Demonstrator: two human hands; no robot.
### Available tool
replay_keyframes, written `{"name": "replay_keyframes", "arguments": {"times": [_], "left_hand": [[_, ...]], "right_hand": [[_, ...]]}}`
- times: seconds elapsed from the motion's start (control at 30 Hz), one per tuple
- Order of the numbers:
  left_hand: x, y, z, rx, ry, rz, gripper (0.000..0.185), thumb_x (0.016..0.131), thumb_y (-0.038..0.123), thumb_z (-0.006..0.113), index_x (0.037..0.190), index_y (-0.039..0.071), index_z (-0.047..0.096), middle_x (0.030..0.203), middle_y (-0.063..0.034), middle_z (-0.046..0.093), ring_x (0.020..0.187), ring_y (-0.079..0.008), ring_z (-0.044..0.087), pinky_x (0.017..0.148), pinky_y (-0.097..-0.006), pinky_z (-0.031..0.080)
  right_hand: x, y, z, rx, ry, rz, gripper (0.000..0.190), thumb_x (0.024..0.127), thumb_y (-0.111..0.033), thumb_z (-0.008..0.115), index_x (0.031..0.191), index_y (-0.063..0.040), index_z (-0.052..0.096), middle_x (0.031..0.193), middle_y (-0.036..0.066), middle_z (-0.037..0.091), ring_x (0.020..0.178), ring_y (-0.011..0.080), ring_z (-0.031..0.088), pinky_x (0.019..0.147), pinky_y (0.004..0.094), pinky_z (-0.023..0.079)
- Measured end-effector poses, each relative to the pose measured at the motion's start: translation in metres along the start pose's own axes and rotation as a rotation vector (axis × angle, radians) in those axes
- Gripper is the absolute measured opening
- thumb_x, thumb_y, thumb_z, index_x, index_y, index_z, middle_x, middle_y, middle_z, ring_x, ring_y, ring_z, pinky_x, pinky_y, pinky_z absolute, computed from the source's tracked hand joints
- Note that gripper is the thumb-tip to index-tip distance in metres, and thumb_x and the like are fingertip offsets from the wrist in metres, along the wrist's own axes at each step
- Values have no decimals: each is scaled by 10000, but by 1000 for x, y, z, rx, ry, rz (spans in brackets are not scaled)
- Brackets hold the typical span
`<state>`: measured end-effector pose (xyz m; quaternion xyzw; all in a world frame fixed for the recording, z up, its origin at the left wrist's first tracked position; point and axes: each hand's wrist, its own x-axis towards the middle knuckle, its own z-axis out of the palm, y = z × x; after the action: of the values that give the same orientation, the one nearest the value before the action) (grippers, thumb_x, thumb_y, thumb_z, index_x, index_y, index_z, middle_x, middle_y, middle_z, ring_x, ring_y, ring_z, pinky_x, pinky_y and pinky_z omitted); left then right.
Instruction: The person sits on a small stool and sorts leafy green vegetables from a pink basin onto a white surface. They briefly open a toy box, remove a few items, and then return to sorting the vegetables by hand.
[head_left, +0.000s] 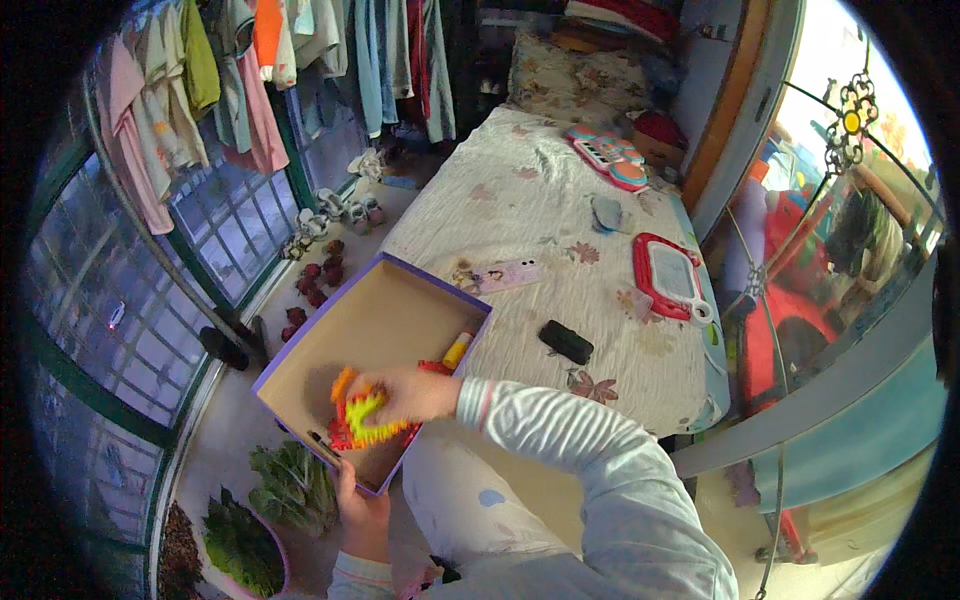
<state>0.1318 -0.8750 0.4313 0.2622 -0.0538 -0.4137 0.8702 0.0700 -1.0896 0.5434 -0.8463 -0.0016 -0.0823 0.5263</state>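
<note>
An open cardboard box (352, 322) with a purple rim tilts in front of me, over my lap and against the bed's edge. My left hand (364, 506) grips its near corner, the thumb up on the rim. Inside the box, my right hand (409, 397) is closed around bright yellow-green plastic pieces (365, 418), blurred by motion. Orange pieces (343, 384) and red pieces (341, 435) show beside and under the fingers. A yellow tube (457, 350) lies along the box's right wall. Near the left wall rests a dark pen-like stick (324, 448).
On the floral-sheeted bed (465, 187) lie a black phone (566, 342), a pink phone-shaped item (510, 277), a red-framed drawing board (671, 276) and a toy keyboard (607, 157). Leafy greens (292, 487) and shoes (352, 210) line the floor at left, below hanging clothes (262, 112).
</note>
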Motion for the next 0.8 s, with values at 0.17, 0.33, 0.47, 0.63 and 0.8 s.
{"name": "replay_keyframes", "arguments": {"times": [0.17,0.33,0.47,0.63,0.8], "left_hand": [[18,0,11,-10,-43,3,552,968,314,541,1450,97,383,1442,-108,460,1306,-324,466,1095,-521,368],[27,5,10,43,-68,-62,562,1003,421,449,1435,63,408,1416,-122,499,1299,-320,480,1088,-495,385],[36,0,5,324,35,87,571,997,440,445,1430,68,418,1413,-118,504,1288,-319,492,1081,-497,390],[32,-3,4,137,135,36,596,977,466,461,1402,49,439,1406,-142,496,1271,-310,503,1093,-496,377],[25,7,11,206,54,12,569,973,445,486,1422,98,441,1395,-91,530,1273,-305,508,1063,-501,410]], "right_hand": [[-68,34,-149,637,557,-113,460,892,-58,661,1325,-19,511,1163,109,634,1037,213,641,891,341,549],[-237,118,-318,579,1490,-12,328,924,-45,589,1246,2,546,1147,125,640,1005,242,660,879,352,550],[-357,211,-374,385,1875,112,260,858,-22,641,1117,5,621,989,111,679,822,225,685,722,341,573],[-398,271,-407,437,1900,303,333,948,-174,558,1246,-37,505,1151,135,619,952,311,657,765,506,562],[-399,267,-409,768,1865,275,365,932,-160,489,1282,-53,493,1241,172,545,1034,398,610,772,602,519]]}}
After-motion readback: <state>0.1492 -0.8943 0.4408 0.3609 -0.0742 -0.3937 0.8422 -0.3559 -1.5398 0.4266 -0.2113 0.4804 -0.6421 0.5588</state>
